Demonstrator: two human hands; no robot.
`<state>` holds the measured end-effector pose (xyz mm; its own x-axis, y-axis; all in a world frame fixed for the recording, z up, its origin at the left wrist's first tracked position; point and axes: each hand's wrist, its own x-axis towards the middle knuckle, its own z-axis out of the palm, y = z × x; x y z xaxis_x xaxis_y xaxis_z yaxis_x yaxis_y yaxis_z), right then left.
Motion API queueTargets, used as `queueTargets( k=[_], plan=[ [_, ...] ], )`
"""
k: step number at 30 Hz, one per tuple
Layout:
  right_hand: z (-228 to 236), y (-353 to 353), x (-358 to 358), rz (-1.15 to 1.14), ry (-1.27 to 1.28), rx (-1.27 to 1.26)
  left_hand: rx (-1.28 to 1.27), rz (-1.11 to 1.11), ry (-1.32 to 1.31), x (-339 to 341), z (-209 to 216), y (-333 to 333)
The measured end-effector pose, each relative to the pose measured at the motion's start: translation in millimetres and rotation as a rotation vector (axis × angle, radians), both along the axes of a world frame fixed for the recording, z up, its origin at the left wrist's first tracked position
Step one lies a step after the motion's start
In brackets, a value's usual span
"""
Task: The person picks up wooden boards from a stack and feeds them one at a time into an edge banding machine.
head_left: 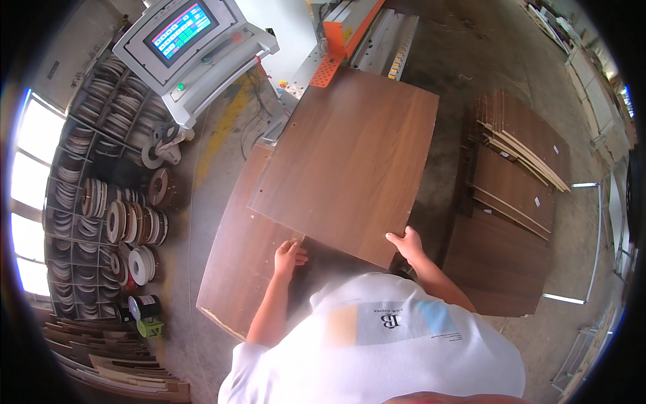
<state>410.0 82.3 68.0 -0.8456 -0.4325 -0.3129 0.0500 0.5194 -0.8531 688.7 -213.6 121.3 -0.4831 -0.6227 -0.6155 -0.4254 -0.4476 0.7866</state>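
A large brown wood-grain panel point(350, 161) lies flat in front of me, its far end by the machine. My right hand point(408, 246) grips its near right edge, thumb on top and the other fingers hidden underneath. A second brown panel point(245, 269) sits lower, partly covered by the first and reaching out to the left. My left hand point(289, 258) is at the corner of this lower panel, just below the upper panel's near edge. Its fingers are curled in; whether they pinch anything does not show.
A machine with an orange guard point(328, 72) stands ahead, its control screen point(180, 30) lit at the upper left. Racks of edge-banding rolls point(118, 222) line the left side. Stacked brown panels point(501, 262) stand on the right. Board offcuts point(128, 367) lie at the lower left.
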Motion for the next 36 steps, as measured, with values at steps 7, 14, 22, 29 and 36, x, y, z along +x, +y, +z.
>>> queueTargets(
  k=[7, 14, 22, 29, 36],
  plan=[
    [8, -1, -9, -0.012, -0.067, 0.025, -0.057, 0.072, -0.103, -12, 3, 6],
    [17, -6, -21, -0.036, -0.176, -0.094, -0.036, 0.092, -0.13, -15, 6, 6],
    [23, -27, -77, -0.055, -0.25, -0.224, -0.061, 0.111, -0.142, -17, 7, 7],
    [7, -40, -141, -0.072, -0.244, -0.188, -0.074, 0.117, -0.128, -15, -4, 4],
    [0, -28, -184, -0.161, -0.209, -0.223, -0.073, 0.113, -0.114, -30, 13, 9]
  ],
)
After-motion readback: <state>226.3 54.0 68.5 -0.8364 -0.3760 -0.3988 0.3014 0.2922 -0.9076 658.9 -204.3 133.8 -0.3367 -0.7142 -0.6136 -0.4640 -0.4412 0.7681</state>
